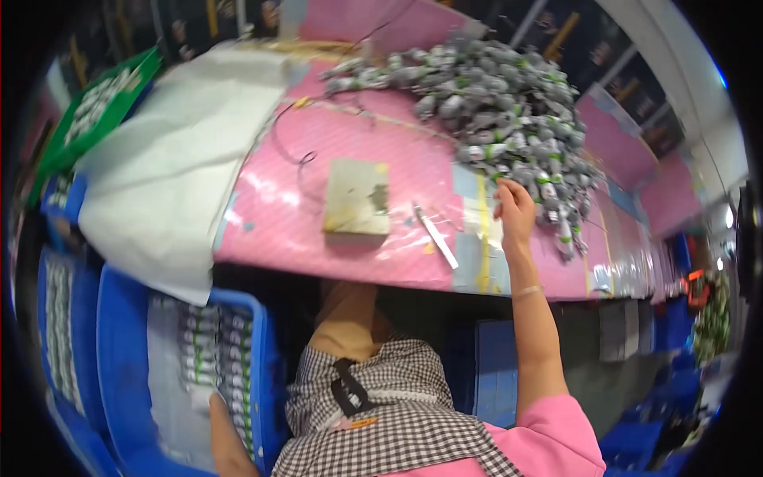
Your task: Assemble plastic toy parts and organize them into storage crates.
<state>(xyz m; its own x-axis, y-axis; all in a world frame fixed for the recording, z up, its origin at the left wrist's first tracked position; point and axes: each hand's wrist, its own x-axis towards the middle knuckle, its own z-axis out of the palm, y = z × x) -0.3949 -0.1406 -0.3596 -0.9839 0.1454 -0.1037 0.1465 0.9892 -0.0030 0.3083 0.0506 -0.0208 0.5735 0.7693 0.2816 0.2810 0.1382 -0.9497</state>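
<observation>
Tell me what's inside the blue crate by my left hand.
The blue crate holds neat rows of small grey-and-green packets. The left hand reaches in; lower layers are hidden.

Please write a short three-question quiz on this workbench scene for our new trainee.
1. True or false: the right hand reaches the edge of the heap of small grey-and-green wrapped bundles on the pink tabletop.
2. Where does the left hand reach? A) the flat beige square block B) the blue plastic crate of packed bundles C) the white slim stick
3. What covers the table's left end?

Key: 1 true; 2 B; 3 a large white sheet.
</observation>
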